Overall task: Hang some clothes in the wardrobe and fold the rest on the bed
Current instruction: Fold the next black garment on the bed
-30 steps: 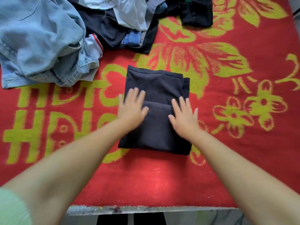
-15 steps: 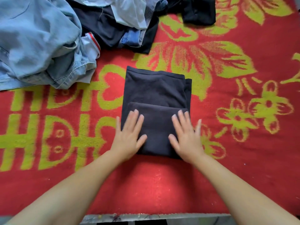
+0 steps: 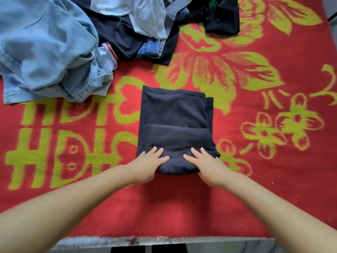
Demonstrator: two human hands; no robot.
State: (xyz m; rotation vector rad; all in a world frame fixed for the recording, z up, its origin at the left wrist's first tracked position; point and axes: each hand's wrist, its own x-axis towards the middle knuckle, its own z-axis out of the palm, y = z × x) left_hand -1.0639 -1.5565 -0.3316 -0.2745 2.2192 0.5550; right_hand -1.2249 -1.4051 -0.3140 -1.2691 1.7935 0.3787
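A dark navy folded garment [image 3: 175,121] lies flat on the red and yellow-green blanket [image 3: 255,161] that covers the bed. Its near part is doubled over into a thicker layer. My left hand [image 3: 147,165] rests on the garment's near left corner with fingers spread flat. My right hand [image 3: 206,165] lies on the near right corner the same way, fingers straight. The near edge of the cloth bulges a little between the two hands.
A heap of unfolded clothes fills the far left: light blue denim [image 3: 45,52], a dark garment [image 3: 124,35], a pale shirt [image 3: 145,15] and a black piece [image 3: 222,17]. The bed's near edge [image 3: 164,241] runs along the bottom.
Both hands have slid toward me over the garment, from its middle to its near edge. The garment itself has stayed in place.
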